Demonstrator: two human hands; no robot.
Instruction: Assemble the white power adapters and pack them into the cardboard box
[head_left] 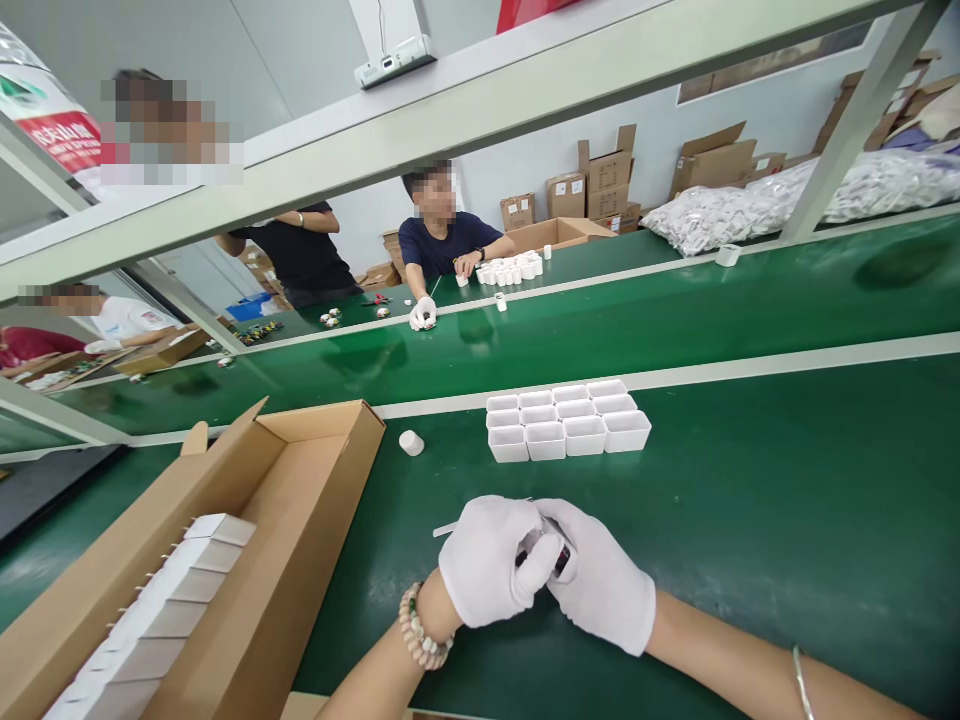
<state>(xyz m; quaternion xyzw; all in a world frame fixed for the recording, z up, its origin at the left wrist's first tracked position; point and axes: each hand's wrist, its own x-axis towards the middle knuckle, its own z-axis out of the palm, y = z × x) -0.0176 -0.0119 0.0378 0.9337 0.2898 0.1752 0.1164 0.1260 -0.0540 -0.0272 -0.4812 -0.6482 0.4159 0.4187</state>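
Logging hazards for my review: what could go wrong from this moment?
1. Left hand and right hand, both gloved, pinch a small dark part over the green table; it might slip out.
2. The open white trays sit just ahead of the hands; a forward reach could scatter them.
3. The white cylinder lies loose beside the cardboard box and could be knocked away.
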